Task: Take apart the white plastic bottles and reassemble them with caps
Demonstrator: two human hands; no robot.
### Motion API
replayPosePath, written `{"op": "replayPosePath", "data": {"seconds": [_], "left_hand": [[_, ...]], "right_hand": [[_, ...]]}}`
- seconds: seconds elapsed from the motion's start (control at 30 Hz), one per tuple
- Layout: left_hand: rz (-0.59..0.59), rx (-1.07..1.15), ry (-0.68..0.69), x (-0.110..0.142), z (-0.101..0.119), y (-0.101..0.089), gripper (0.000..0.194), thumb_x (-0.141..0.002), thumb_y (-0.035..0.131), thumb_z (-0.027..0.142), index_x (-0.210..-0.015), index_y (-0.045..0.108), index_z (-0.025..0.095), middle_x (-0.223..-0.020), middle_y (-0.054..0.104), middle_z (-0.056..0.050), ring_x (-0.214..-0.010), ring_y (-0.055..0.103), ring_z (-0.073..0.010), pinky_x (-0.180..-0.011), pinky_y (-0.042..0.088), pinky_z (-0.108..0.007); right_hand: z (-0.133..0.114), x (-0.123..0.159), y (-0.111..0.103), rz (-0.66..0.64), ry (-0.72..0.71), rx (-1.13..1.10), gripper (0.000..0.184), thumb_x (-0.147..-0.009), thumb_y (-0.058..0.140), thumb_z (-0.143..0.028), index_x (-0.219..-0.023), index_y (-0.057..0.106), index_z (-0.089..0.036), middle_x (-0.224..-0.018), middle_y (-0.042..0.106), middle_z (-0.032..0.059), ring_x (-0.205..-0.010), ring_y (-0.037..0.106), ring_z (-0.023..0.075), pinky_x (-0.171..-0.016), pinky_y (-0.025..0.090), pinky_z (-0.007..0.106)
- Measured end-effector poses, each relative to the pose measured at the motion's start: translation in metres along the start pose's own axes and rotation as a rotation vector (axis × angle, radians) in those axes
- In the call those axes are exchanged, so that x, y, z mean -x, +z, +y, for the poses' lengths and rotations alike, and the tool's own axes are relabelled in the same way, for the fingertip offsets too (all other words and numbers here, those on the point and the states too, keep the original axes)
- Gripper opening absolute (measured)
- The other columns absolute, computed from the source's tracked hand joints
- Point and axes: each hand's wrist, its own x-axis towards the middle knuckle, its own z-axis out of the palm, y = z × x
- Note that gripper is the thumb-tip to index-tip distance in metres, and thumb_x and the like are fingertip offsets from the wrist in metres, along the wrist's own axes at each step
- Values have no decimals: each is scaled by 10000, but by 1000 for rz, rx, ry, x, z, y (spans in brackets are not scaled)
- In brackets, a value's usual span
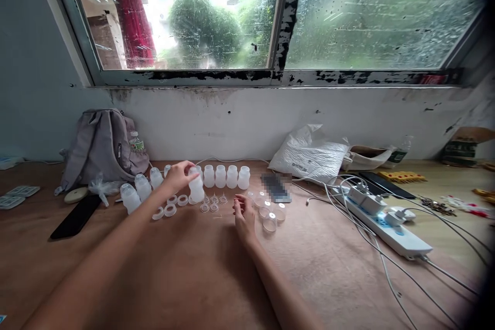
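My left hand (180, 178) grips a frosted white baby bottle (196, 191) near its neck, holding it nearly upright. Further back stands a row of similar bottles (220, 176), and others (130, 197) are lined up on the left, partly behind my left arm. White screw rings (170, 210) lie below my left hand. Clear teats (214, 207) sit between my two hands. My right hand (244, 215) hovers or rests near the tabletop, fingers loosely curled and slightly apart, with nothing visible in them. Just right of it are several clear domed caps (269, 223).
A pixelated dark phone-like object (276, 188) lies behind the caps. Right of it are a silver bag (311, 154) and a white power strip (390, 227) with tangled cables. On the left are a grey backpack (102, 144) and a black flat object (75, 217).
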Motion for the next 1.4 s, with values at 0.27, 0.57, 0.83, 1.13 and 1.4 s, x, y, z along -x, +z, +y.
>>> {"op": "replayPosePath", "data": {"seconds": [0.27, 0.57, 0.83, 1.13, 1.4], "left_hand": [[-28, -259, -205, -44, -37, 1, 299, -674, 548, 340, -910, 571, 158, -904, 634, -75, -854, 569, -224, -722, 422, -283], [-56, -340, -265, -48, -58, 28, 297, -732, 486, 325, -962, 527, 142, -960, 610, -133, -909, 561, -267, -742, 407, -330], [-56, -382, -198, -45, -61, 27, 291, -768, 451, 334, -966, 528, 135, -947, 594, -130, -936, 532, -274, -769, 392, -340], [28, -422, -42, -33, -43, 21, 414, -787, 404, 302, -1158, 419, 118, -1103, 483, -135, -1042, 421, -281, -835, 367, -357], [-114, -466, 173, 46, -48, 22, 200, -803, 387, 276, -846, 562, 189, -889, 557, -73, -910, 481, -227, -775, 385, -318]], "right_hand": [[0, 1, 1, -29, -22, 58, 215, -816, 399, -339, -929, 512, -196, -850, 578, 51, -716, 558, 160, -612, 458, 294], [-1, 0, 1, -46, -3, 74, 203, -809, 403, -338, -912, 508, -198, -861, 589, 57, -716, 577, 168, -588, 462, 287], [1, 0, 3, -61, -36, 72, 183, -812, 407, -323, -917, 507, -212, -816, 595, 47, -734, 572, 172, -605, 475, 291], [20, 0, 12, -244, -118, 134, 142, -755, 484, -259, -878, 548, -228, -730, 605, 13, -633, 567, 156, -592, 486, 294], [37, -3, 21, -348, -242, 347, 157, -760, 472, -187, -894, 542, -229, -764, 585, 16, -710, 554, 161, -663, 455, 285]]}}
